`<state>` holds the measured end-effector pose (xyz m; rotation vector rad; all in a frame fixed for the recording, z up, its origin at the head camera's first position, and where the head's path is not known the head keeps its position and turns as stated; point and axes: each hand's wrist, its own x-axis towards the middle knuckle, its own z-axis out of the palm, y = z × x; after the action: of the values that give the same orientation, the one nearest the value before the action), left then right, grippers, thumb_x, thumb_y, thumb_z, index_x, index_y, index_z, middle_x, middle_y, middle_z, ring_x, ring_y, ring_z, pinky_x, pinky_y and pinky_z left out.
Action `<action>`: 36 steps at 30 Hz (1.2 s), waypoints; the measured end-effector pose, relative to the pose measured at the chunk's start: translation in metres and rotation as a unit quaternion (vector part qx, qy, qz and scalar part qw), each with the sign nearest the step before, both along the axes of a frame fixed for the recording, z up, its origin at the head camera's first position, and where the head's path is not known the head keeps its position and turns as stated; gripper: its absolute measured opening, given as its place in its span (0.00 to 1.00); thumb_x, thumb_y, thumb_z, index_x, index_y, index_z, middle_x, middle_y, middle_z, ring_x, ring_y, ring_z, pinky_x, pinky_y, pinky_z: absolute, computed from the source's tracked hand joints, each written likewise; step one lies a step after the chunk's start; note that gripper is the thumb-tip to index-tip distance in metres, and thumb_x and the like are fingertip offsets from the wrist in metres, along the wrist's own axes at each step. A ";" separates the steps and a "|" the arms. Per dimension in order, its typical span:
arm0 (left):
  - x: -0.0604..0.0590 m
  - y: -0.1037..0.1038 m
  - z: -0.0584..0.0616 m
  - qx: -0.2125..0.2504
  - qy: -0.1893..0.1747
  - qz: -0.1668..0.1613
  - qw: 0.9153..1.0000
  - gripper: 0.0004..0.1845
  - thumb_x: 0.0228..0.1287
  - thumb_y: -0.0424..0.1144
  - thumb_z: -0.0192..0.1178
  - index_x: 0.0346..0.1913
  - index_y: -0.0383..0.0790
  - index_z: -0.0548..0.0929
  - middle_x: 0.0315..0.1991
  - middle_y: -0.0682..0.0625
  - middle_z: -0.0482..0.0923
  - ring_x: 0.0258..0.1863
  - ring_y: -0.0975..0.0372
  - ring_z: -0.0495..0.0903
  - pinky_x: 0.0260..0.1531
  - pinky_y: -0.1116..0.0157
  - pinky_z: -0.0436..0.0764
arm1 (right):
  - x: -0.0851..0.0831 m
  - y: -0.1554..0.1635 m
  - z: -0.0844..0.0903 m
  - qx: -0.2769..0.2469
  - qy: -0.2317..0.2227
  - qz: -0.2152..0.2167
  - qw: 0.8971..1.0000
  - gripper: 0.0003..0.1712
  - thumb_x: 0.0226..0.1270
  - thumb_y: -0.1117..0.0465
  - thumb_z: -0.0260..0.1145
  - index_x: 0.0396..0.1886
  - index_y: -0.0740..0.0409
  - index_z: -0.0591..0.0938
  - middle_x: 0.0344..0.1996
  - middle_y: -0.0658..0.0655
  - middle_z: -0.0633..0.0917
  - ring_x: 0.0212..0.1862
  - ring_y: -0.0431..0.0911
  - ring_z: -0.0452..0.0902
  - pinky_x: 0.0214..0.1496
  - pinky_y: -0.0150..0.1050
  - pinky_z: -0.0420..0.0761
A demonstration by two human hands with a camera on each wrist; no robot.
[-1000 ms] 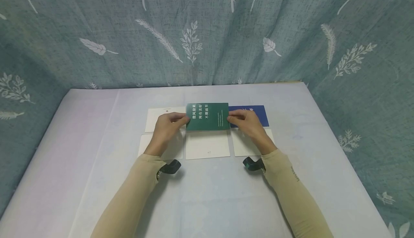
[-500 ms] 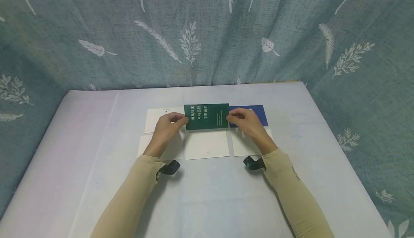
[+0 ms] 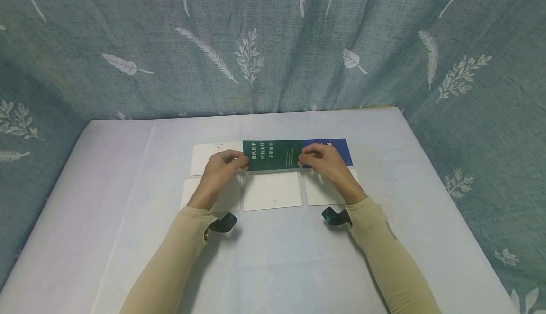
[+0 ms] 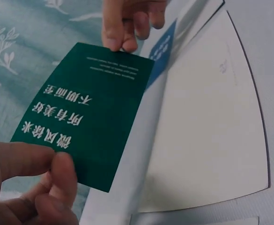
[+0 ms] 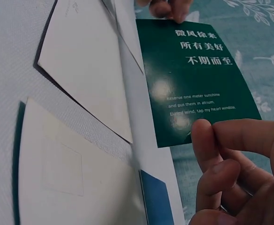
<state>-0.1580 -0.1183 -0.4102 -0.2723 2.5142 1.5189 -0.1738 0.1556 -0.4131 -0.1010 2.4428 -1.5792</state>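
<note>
pinching the green card [image 3: 273,155] with both hands, its english print legible only from right wrist.

Green card [image 3: 273,155] with white lettering, held tilted.

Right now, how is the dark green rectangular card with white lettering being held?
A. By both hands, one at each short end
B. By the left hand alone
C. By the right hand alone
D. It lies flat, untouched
A: the left hand and right hand each pinch one short end of the dark green rectangular card.
</note>
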 end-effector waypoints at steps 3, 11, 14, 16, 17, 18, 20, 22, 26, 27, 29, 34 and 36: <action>0.000 -0.001 -0.001 0.018 0.005 -0.008 1.000 0.21 0.58 0.56 0.60 0.46 0.44 0.82 0.36 0.51 0.83 0.48 0.58 0.75 0.38 0.62 0.74 | -0.001 0.000 -0.001 -0.005 0.005 0.001 1.000 0.14 0.62 0.54 0.64 0.44 0.56 0.81 0.34 0.53 0.86 0.44 0.47 0.80 0.44 0.44 0.74; -0.017 -0.010 -0.038 0.026 0.001 0.009 1.000 0.24 0.52 0.64 0.60 0.47 0.54 0.82 0.43 0.58 0.79 0.43 0.60 0.76 0.38 0.64 0.77 | -0.001 0.003 -0.006 -0.022 -0.006 0.012 1.000 0.15 0.66 0.51 0.61 0.47 0.54 0.81 0.43 0.55 0.85 0.43 0.54 0.76 0.44 0.47 0.73; -0.018 -0.013 -0.043 0.030 0.002 0.010 0.999 0.26 0.50 0.68 0.58 0.46 0.56 0.82 0.45 0.57 0.76 0.39 0.59 0.74 0.31 0.66 0.74 | -0.001 0.003 -0.008 -0.022 -0.007 0.008 1.000 0.17 0.67 0.48 0.58 0.48 0.51 0.81 0.43 0.52 0.85 0.40 0.51 0.75 0.41 0.43 0.71; -0.010 -0.011 -0.025 0.044 -0.010 0.002 0.999 0.24 0.56 0.64 0.56 0.47 0.53 0.82 0.46 0.52 0.75 0.38 0.57 0.72 0.30 0.65 0.71 | -0.002 0.003 -0.009 -0.023 -0.005 0.007 1.000 0.18 0.68 0.46 0.56 0.50 0.49 0.81 0.44 0.50 0.85 0.38 0.48 0.76 0.41 0.42 0.70; -0.006 -0.011 -0.016 0.056 -0.014 -0.002 0.998 0.23 0.59 0.61 0.55 0.48 0.50 0.83 0.47 0.50 0.75 0.38 0.57 0.71 0.31 0.65 0.71 | -0.002 0.003 -0.009 -0.026 -0.005 0.007 1.000 0.19 0.68 0.46 0.56 0.51 0.48 0.81 0.44 0.49 0.85 0.38 0.48 0.76 0.43 0.42 0.70; -0.003 -0.011 -0.012 0.066 -0.013 -0.004 0.998 0.23 0.60 0.60 0.55 0.49 0.49 0.82 0.47 0.50 0.75 0.37 0.57 0.71 0.34 0.63 0.71 | -0.003 0.003 -0.010 -0.027 -0.004 0.006 1.000 0.19 0.68 0.45 0.55 0.52 0.48 0.81 0.44 0.50 0.84 0.37 0.47 0.76 0.44 0.43 0.70; -0.001 -0.010 -0.009 0.086 -0.013 -0.003 0.996 0.22 0.61 0.59 0.56 0.49 0.48 0.82 0.47 0.50 0.75 0.36 0.57 0.71 0.37 0.62 0.71 | -0.003 0.003 -0.012 -0.029 0.001 0.007 1.000 0.20 0.69 0.44 0.54 0.52 0.47 0.81 0.45 0.50 0.83 0.37 0.48 0.76 0.48 0.43 0.69; 0.000 -0.011 -0.007 0.099 -0.011 -0.006 0.995 0.23 0.60 0.59 0.56 0.50 0.48 0.82 0.48 0.50 0.75 0.35 0.58 0.71 0.39 0.61 0.71 | -0.004 0.004 -0.012 -0.026 0.006 0.006 1.000 0.20 0.68 0.43 0.54 0.52 0.46 0.82 0.46 0.50 0.82 0.37 0.48 0.77 0.49 0.42 0.70; -0.001 -0.011 -0.010 0.108 -0.007 -0.004 0.994 0.25 0.57 0.61 0.58 0.51 0.50 0.81 0.44 0.46 0.74 0.34 0.58 0.71 0.39 0.61 0.71 | -0.003 0.005 -0.013 -0.024 0.014 0.005 1.000 0.19 0.66 0.43 0.56 0.50 0.43 0.82 0.48 0.47 0.80 0.38 0.48 0.77 0.44 0.44 0.71; -0.001 -0.011 -0.010 0.106 -0.006 -0.006 0.994 0.26 0.57 0.62 0.58 0.51 0.50 0.81 0.43 0.46 0.74 0.34 0.58 0.70 0.39 0.61 0.71 | -0.003 0.005 -0.013 -0.027 0.016 0.006 0.999 0.19 0.66 0.43 0.58 0.50 0.43 0.82 0.48 0.47 0.81 0.38 0.48 0.77 0.43 0.45 0.71; -0.001 -0.011 -0.012 0.101 -0.002 -0.007 0.995 0.26 0.56 0.63 0.58 0.52 0.50 0.81 0.43 0.46 0.74 0.34 0.57 0.71 0.38 0.61 0.71 | -0.002 0.005 -0.014 -0.033 0.020 0.008 0.999 0.18 0.64 0.44 0.60 0.50 0.44 0.82 0.46 0.48 0.82 0.38 0.50 0.76 0.41 0.47 0.72; 0.000 -0.011 -0.016 0.070 0.024 -0.022 0.997 0.23 0.58 0.60 0.58 0.53 0.53 0.80 0.49 0.55 0.76 0.42 0.59 0.74 0.45 0.60 0.72 | -0.002 0.005 -0.018 -0.045 0.031 0.018 0.998 0.20 0.60 0.47 0.65 0.51 0.46 0.82 0.43 0.50 0.83 0.40 0.47 0.79 0.43 0.44 0.75; 0.001 -0.012 -0.018 0.060 0.037 -0.027 0.997 0.22 0.58 0.59 0.59 0.52 0.55 0.80 0.50 0.57 0.76 0.45 0.59 0.74 0.47 0.60 0.72 | -0.002 0.005 -0.020 -0.045 0.034 0.020 0.998 0.21 0.59 0.48 0.67 0.51 0.47 0.82 0.43 0.50 0.83 0.40 0.46 0.79 0.40 0.43 0.76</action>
<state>-0.1570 -0.1299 -0.4281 -0.1331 2.4502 1.6809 -0.1753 0.1611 -0.4331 -0.2200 2.4032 -1.6960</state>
